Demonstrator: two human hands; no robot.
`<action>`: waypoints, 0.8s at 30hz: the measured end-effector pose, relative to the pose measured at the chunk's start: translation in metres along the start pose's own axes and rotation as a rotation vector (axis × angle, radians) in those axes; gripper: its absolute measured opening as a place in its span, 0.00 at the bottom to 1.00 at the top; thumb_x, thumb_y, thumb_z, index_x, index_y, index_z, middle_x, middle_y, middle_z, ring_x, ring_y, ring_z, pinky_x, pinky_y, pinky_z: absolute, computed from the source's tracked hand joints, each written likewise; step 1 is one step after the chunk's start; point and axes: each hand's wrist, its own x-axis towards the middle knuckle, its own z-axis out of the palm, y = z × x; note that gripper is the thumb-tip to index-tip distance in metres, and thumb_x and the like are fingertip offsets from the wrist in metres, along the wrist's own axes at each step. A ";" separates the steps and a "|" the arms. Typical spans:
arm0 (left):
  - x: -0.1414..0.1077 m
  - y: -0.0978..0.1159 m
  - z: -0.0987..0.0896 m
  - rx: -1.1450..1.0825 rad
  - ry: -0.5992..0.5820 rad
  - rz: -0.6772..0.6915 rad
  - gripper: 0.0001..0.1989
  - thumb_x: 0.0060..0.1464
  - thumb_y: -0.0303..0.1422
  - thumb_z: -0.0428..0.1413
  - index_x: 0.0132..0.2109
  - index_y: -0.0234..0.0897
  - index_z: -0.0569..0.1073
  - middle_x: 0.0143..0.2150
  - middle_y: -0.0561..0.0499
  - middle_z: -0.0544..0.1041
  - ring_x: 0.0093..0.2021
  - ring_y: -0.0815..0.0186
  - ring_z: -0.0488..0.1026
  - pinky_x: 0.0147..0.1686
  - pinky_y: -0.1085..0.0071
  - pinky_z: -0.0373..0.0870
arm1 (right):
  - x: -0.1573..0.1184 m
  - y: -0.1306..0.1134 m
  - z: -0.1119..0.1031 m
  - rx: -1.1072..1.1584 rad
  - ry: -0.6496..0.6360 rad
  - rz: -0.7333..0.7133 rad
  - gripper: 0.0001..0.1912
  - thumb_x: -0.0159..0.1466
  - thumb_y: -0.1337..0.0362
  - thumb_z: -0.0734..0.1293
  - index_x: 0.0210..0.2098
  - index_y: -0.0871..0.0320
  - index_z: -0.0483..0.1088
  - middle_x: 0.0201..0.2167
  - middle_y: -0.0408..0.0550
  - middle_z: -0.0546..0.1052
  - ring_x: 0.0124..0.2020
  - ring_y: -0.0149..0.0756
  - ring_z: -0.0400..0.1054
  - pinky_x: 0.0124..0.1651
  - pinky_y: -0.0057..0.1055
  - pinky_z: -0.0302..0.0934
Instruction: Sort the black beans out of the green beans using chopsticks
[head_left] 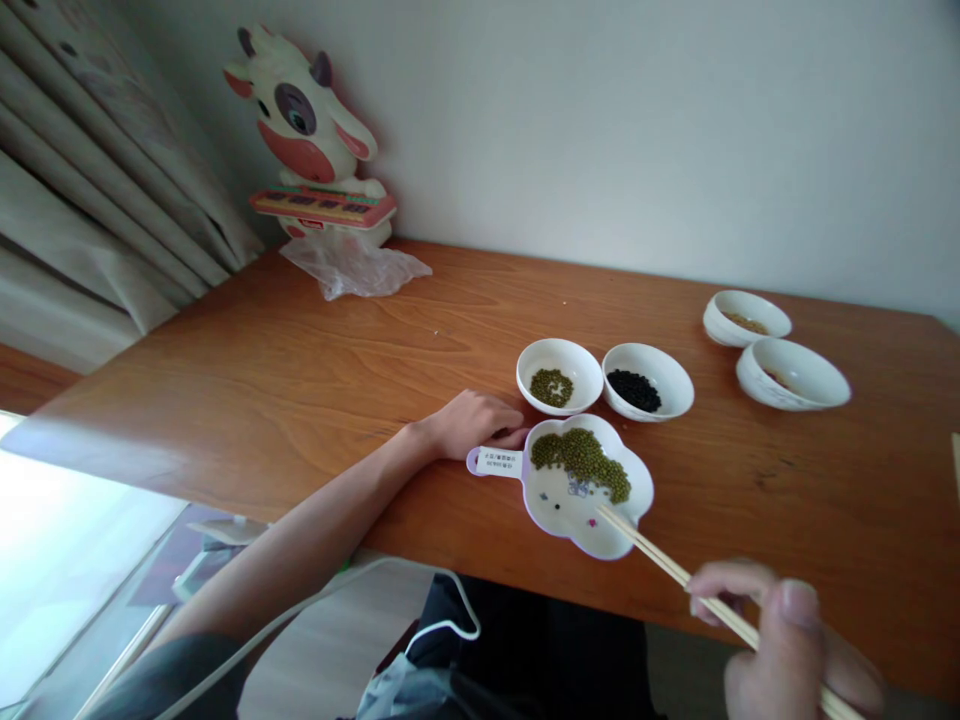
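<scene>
My right hand [780, 630], slightly blurred, grips a pair of chopsticks [660, 560]. Their tips reach over the near right part of a white flower-shaped plate [551, 500] with a purple rim, with nothing visible between them. Green mung beans [589, 462] are spread over the plate's far half. A single dark bean [557, 507] lies apart from them. My left hand [476, 420] rests on the table with fingers curled, beside the plate's labelled handle [499, 461]; its fingertips are hidden. Just beyond the plate stand a bowl [529, 362] of mung beans and a bowl [679, 385] of black beans.
Two more white bowls [814, 385] with small yellowish and reddish contents stand at the right of the wooden table [360, 370]. A cow-shaped toy keyboard [322, 200] and a crumpled plastic bag [360, 270] sit back left. A white cable [300, 605] crosses below my left arm.
</scene>
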 end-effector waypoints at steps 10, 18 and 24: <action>-0.001 -0.001 0.002 0.013 0.011 0.002 0.22 0.71 0.41 0.47 0.29 0.37 0.69 0.28 0.52 0.74 0.28 0.70 0.67 0.29 0.69 0.55 | 0.013 0.054 0.038 0.325 -0.117 -0.086 0.40 0.72 0.39 0.45 0.27 0.57 0.75 0.28 0.50 0.76 0.27 0.37 0.69 0.26 0.34 0.61; 0.000 0.001 0.000 -0.004 0.025 0.006 0.21 0.71 0.39 0.47 0.28 0.37 0.69 0.27 0.53 0.73 0.27 0.70 0.66 0.28 0.69 0.54 | 0.021 0.051 0.045 0.372 -0.119 -0.030 0.41 0.71 0.36 0.44 0.27 0.57 0.74 0.27 0.49 0.73 0.26 0.37 0.68 0.28 0.34 0.58; 0.001 0.002 0.000 0.003 0.019 0.010 0.22 0.71 0.39 0.47 0.28 0.37 0.67 0.26 0.53 0.72 0.26 0.70 0.65 0.29 0.70 0.55 | 0.023 0.052 0.048 0.349 -0.135 0.012 0.42 0.71 0.36 0.43 0.28 0.57 0.74 0.28 0.48 0.74 0.25 0.35 0.66 0.27 0.33 0.58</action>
